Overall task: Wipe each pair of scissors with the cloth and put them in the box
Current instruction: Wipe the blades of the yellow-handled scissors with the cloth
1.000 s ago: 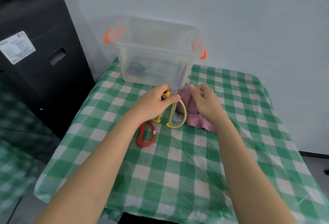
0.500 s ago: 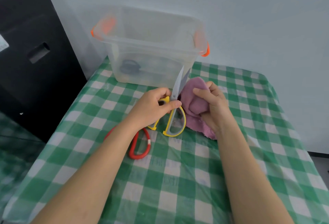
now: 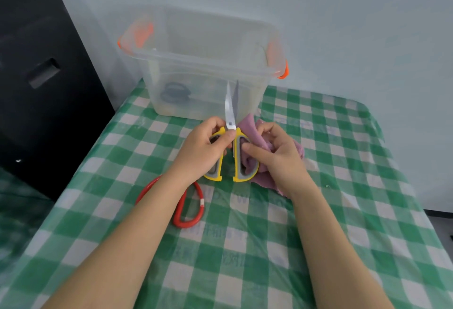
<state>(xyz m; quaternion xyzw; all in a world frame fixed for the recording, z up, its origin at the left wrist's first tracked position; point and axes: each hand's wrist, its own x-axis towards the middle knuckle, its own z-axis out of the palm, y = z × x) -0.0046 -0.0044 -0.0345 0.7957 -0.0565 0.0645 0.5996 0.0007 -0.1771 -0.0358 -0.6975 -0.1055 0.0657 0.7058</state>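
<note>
Holding the yellow scissors [image 3: 232, 148] upright above the table, my left hand [image 3: 203, 151] has its fingers curled round the left handle loop, thumb pressed near the pivot. Both blades point up and away from me and stand slightly parted at the tips, crossing in front of the near wall of the box [image 3: 203, 63].

My right hand [image 3: 274, 154] grips the pink cloth [image 3: 247, 134], bunched up against the right handle of the scissors. Its fingers are curled into the fabric, and one fingertip reaches into the right handle loop (I cannot tell whether cloth lies between it and the plastic). A loose corner of the cloth trails on the table under my right wrist.

Lying flat on the green checked tablecloth [image 3: 245, 247], the red scissors [image 3: 188, 203] sit partly hidden beneath my left forearm, only their handle loops showing.

At the far side of the table the clear box stands with orange clips at both ends. Through its wall I see a dark-handled pair of scissors [image 3: 175, 92] on the bottom, towards the left end. Left of the table is a black cabinet [image 3: 36, 75].
</note>
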